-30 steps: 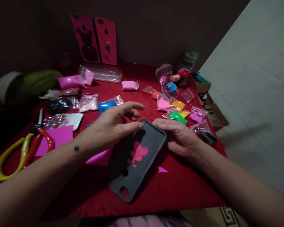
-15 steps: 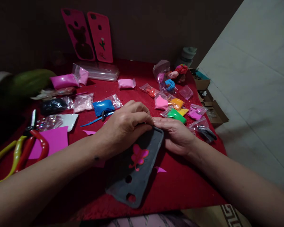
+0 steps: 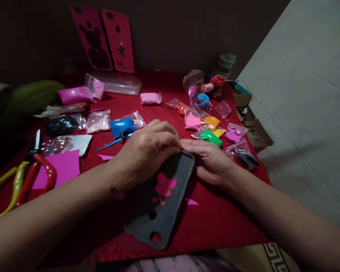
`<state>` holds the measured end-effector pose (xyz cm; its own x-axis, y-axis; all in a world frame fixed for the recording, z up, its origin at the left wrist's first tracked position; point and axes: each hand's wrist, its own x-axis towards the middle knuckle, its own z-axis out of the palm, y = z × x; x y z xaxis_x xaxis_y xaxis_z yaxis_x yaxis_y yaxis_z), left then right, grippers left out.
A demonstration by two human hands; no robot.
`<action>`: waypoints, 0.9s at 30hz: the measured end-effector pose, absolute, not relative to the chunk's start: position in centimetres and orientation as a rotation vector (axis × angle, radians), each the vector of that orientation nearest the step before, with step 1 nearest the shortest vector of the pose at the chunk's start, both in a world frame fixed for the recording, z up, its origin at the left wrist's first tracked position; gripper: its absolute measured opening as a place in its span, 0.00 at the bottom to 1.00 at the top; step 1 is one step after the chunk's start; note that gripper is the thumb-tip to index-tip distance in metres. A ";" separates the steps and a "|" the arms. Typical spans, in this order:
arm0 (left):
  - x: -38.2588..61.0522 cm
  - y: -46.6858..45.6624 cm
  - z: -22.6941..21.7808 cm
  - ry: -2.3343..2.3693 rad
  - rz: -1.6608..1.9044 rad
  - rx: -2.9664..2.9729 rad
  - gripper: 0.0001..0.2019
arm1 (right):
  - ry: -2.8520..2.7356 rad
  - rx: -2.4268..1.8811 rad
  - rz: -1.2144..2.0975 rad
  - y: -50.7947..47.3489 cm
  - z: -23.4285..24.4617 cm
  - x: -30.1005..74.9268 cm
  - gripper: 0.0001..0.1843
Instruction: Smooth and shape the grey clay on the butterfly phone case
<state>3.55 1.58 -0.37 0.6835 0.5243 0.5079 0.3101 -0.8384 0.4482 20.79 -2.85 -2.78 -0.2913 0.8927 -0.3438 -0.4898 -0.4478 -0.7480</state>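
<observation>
A grey phone case lies tilted on the red cloth, its round and oblong holes toward me. On its face sits a pink butterfly shape with an orange-red edge. My left hand is closed over the case's far edge, fingertips pinching at the far corner. My right hand holds the far right corner from the side, its fingers meeting the left fingertips. What lies between the fingertips is hidden. Beside the left wrist are a blue modelling tool and a bag of blue clay.
Scissors with red and yellow handles rest on pink paper at left. Several clay bags, including a green one, lie at right. Two pink phone cases lean at the back. A bottle stands at the far right corner.
The view has shifted very slightly. Both hands keep their places on the phone case, with hardly any visible movement.
</observation>
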 end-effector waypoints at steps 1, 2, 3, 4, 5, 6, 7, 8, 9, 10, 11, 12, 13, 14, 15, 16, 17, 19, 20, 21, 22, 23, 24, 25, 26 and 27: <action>3.5 1.7 -0.3 0.654 0.915 2.555 0.04 | -0.643 -0.944 1.878 -2.8 -2.8 20.8 0.09; 3.4 1.7 -0.3 0.651 0.904 2.538 0.04 | -0.635 -0.939 1.882 -2.8 -2.8 20.8 0.09; 3.3 1.8 -0.2 0.652 0.894 2.523 0.04 | -0.625 -0.933 1.886 -2.8 -2.8 20.8 0.08; 3.2 1.9 -0.1 0.655 0.886 2.514 0.03 | -0.615 -0.926 1.888 -2.8 -2.8 20.8 0.07; 3.2 1.9 0.0 0.659 0.883 2.511 0.03 | -0.607 -0.919 1.887 -2.8 -2.8 20.9 0.07; 3.1 2.0 0.0 0.658 0.882 2.514 0.03 | -0.604 -0.914 1.887 -2.9 -2.8 20.9 0.06; 3.1 2.0 0.1 0.652 0.877 2.521 0.03 | -0.605 -0.910 1.886 -2.9 -2.8 20.9 0.05; 3.0 2.0 0.1 0.643 0.871 2.527 0.03 | -0.610 -0.909 1.887 -2.9 -2.8 20.9 0.05; 3.0 2.0 0.1 0.638 0.866 2.532 0.03 | -0.615 -0.909 1.889 -2.9 -2.8 20.8 0.05; 3.0 2.0 0.1 0.632 0.863 2.537 0.03 | -0.618 -0.909 1.891 -2.9 -2.8 20.8 0.05; 3.0 2.0 0.0 0.626 0.860 2.542 0.03 | -0.616 -0.909 1.893 -2.9 -2.7 20.8 0.04; 3.1 2.0 -0.1 0.621 0.859 2.548 0.03 | -0.608 -0.910 1.893 -2.9 -2.7 20.8 0.04; 3.1 2.1 -0.1 0.616 0.864 2.557 0.04 | -0.596 -0.910 1.889 -2.9 -2.7 20.7 0.04; 3.1 2.1 -0.2 0.612 0.869 2.567 0.04 | -0.584 -0.911 1.887 -2.9 -2.7 20.7 0.04; 3.1 2.1 -0.3 0.612 0.874 2.576 0.04 | -0.574 -0.914 1.883 -2.9 -2.7 20.7 0.04; 3.1 2.1 -0.3 0.612 0.877 2.585 0.04 | -0.569 -0.917 1.880 -2.9 -2.6 20.7 0.04; 3.1 2.1 -0.4 0.618 0.879 2.590 0.04 | -0.570 -0.920 1.880 -2.9 -2.6 20.7 0.04; 3.2 2.1 -0.3 0.622 0.870 2.582 0.03 | -0.588 -0.924 1.883 -3.0 -2.7 20.8 0.04; 3.2 2.0 -0.3 0.617 0.856 2.570 0.03 | -0.599 -0.922 1.882 -3.0 -2.7 20.8 0.04; 3.3 1.9 -0.2 0.608 0.844 2.558 0.04 | -0.611 -0.920 1.882 -3.0 -2.8 20.8 0.04; 3.5 1.7 -0.1 0.602 0.834 2.548 0.04 | -0.621 -0.918 1.884 -2.9 -2.8 20.8 0.04; 3.6 1.6 -0.1 0.605 0.828 2.543 0.04 | -0.626 -0.919 1.887 -2.9 -2.8 20.8 0.04; 3.8 1.5 -0.1 0.612 0.827 2.544 0.04 | -0.628 -0.922 1.892 -2.9 -2.9 20.8 0.05; 3.9 1.4 -0.1 0.626 0.831 2.548 0.04 | -0.625 -0.926 1.899 -2.9 -2.9 20.8 0.05; 4.0 1.3 -0.2 0.637 0.841 2.557 0.04 | -0.617 -0.930 1.908 -2.9 -2.9 20.9 0.05; 4.1 1.3 -0.2 0.646 0.850 2.565 0.04 | -0.608 -0.930 1.913 -2.8 -2.8 20.9 0.05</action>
<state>4.09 1.26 -0.23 0.7143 0.5239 0.4641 0.3067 -0.8303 0.4652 20.88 -2.84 -2.83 -0.3161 0.8774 -0.3608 -0.5085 -0.4778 -0.7163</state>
